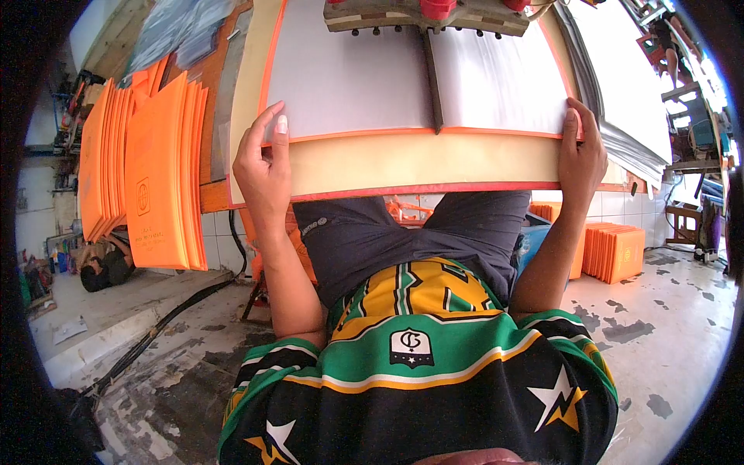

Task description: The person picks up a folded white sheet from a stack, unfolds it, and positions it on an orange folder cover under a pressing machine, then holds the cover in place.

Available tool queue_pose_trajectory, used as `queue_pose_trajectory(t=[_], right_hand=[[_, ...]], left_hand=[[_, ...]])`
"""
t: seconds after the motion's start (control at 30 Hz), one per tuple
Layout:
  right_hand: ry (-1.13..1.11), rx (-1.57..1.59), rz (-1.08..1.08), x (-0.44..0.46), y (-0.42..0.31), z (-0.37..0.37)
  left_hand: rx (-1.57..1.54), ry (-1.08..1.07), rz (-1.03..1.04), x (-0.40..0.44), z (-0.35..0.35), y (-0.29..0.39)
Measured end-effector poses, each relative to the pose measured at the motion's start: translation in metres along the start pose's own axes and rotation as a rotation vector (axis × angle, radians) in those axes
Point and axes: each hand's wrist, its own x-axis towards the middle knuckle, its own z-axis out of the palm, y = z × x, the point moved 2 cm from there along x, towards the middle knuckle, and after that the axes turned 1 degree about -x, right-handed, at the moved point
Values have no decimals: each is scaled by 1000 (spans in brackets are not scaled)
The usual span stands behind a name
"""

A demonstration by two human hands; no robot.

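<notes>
An opened orange folder [353, 133] lies flat on a cream board [418, 164] in front of me. Whitish plastic sheets [349, 74] cover it, and only its orange rim shows. A dark strip [434, 85] runs down its middle, beneath a metal press bar [426, 17] at the top. My left hand [263, 151] pinches the folder's near left corner between thumb and fingers. At the near right corner, my right hand [581, 151] grips it the same way, thumb on top. The folder's far edge is hidden behind the bar.
Orange folders [167, 174] with a printed emblem stand stacked at the left table edge, near clear plastic sleeves [174, 35]. Whitish sheets [632, 77] are piled at the right. More orange folders [612, 252] sit on the floor. Another person [108, 263] is low at the left, near black cables [159, 329].
</notes>
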Motion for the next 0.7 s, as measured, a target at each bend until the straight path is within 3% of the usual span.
queue_pose_trajectory(t=[0.7], right_hand=[[-11, -8, 11, 0, 1, 0]], left_hand=[[13, 5, 5, 0, 0, 0]])
